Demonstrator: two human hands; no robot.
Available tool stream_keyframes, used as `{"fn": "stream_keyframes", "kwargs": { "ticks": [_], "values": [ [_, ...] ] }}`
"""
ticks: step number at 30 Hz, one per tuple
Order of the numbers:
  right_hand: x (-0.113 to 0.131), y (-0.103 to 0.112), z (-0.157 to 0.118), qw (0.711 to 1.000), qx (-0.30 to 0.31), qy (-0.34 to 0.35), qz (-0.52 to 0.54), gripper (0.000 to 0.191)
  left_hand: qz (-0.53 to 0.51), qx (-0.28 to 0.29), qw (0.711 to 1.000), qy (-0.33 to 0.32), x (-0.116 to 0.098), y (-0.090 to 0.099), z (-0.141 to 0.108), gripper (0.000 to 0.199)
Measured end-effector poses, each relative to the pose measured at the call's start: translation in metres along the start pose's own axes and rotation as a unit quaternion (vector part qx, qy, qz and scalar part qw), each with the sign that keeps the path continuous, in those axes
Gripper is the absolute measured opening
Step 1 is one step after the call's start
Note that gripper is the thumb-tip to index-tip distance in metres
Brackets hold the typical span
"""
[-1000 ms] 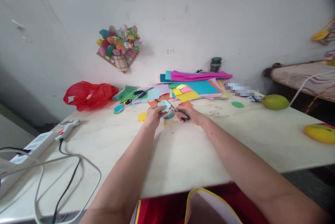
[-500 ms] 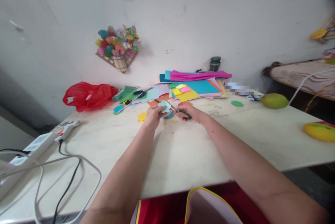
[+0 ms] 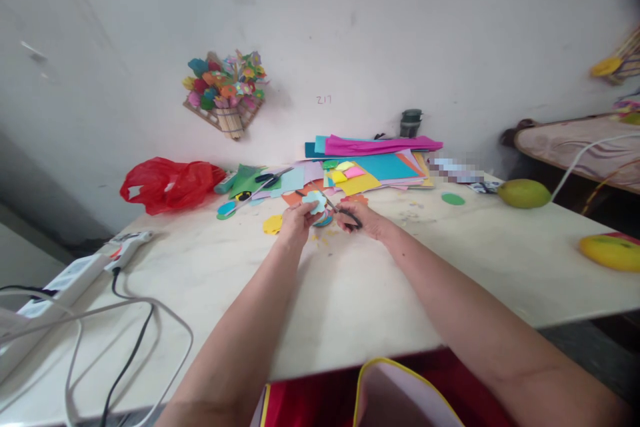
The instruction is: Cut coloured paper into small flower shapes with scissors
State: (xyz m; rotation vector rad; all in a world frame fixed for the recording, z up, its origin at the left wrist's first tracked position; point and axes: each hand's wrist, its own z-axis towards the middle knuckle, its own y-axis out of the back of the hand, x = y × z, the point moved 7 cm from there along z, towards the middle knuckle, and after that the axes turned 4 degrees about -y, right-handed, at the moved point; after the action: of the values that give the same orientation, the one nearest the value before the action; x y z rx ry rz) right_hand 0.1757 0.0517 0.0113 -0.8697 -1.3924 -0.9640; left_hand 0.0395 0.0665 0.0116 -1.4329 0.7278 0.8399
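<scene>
Pinched in my left hand [image 3: 299, 219] is a light blue paper flower shape [image 3: 315, 200] with a scalloped edge. My right hand [image 3: 364, 219] is closed around the black handles of a pair of scissors [image 3: 354, 218], whose blades point left at the paper's edge. Below the hands, partly hidden, lie a blue round cutout [image 3: 326, 219] and small yellow scraps [image 3: 323, 239]. A yellow flower cutout [image 3: 273, 224] rests just left of my left hand, and an orange-red cutout [image 3: 356, 199] sits behind my right hand.
Coloured paper sheets [image 3: 393, 166] are piled along the wall, with a second pair of scissors [image 3: 270, 179] to their left. A red plastic bag [image 3: 170, 184] and a white power strip [image 3: 65, 282] with cables are at left. A green mango [image 3: 524, 193] and yellow mango [image 3: 611, 252] lie right.
My right hand and the scissors have shifted slightly left toward the paper flower. My left hand has moved a little right, still gripping it.
</scene>
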Motion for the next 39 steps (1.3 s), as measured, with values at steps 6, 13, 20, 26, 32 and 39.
{"fn": "stream_keyframes", "kwargs": {
  "ticks": [6, 13, 20, 26, 32, 39],
  "values": [
    [0.001, -0.001, -0.001, 0.999, -0.013, 0.015, -0.029, 0.031, -0.005, -0.029, 0.999, -0.039, -0.001, 0.002, 0.000, 0.024],
    [0.002, -0.003, 0.000, 0.999, -0.019, 0.032, -0.019, 0.033, 0.006, -0.052, 0.997, -0.053, 0.001, -0.001, -0.006, 0.021],
    [0.003, -0.005, -0.001, 0.999, -0.021, 0.042, -0.012, 0.031, 0.017, -0.078, 0.994, -0.079, 0.002, -0.004, -0.011, 0.019],
    [0.001, -0.008, 0.000, 0.999, -0.024, 0.043, 0.005, 0.026, 0.024, -0.096, 0.990, -0.096, 0.007, -0.002, -0.011, 0.018],
    [0.001, -0.011, 0.000, 0.998, -0.048, 0.038, 0.005, 0.025, 0.017, -0.109, 0.988, -0.105, 0.009, -0.003, -0.012, 0.019],
    [0.000, -0.013, -0.001, 0.997, -0.071, 0.017, 0.015, 0.027, 0.027, -0.113, 0.987, -0.114, 0.011, -0.001, -0.011, 0.019]
  ]
}}
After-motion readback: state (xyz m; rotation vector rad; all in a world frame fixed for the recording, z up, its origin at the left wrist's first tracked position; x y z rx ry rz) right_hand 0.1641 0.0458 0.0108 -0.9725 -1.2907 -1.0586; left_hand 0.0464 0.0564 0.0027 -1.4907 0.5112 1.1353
